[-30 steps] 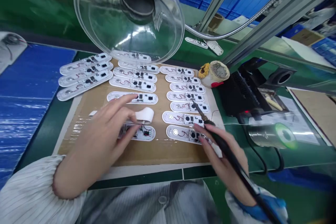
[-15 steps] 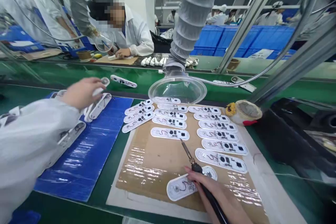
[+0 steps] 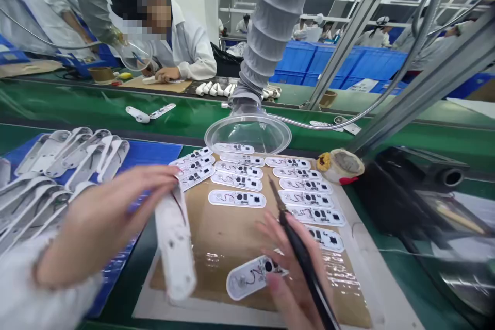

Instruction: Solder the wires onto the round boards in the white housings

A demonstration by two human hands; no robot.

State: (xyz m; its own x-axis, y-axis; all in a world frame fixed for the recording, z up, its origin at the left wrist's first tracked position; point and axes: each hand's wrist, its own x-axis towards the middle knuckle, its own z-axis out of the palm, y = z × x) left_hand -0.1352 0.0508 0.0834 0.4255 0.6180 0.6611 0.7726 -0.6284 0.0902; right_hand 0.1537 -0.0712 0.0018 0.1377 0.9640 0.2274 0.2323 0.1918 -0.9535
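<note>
My left hand [image 3: 104, 216] grips the upper end of a white elongated plastic housing [image 3: 176, 252], which hangs tilted over the left edge of the cardboard. A thin dark wire shows along the housing. My right hand [image 3: 288, 296] holds a soldering iron [image 3: 296, 242] like a pen, its tip pointing up and away; some of its fingers are spread. Beneath that hand, partly covered, lies a white oval panel [image 3: 244, 279] with wires and a small circuit board. Several similar panels [image 3: 236, 198] lie in columns on the cardboard [image 3: 216, 232].
More white housings [image 3: 87, 160] sit on a blue sheet [image 3: 150, 154] at left. A clear fume hood [image 3: 247, 134] hangs over the panels' far end. A tan pot [image 3: 346, 165] and a black device [image 3: 402, 185] stand at right. A co-worker [image 3: 166, 41] sits opposite.
My left hand has come back rightward from the housings at left, now with a housing in it. My right hand's fingers have loosened from the panel, the iron still held. The view has shifted.
</note>
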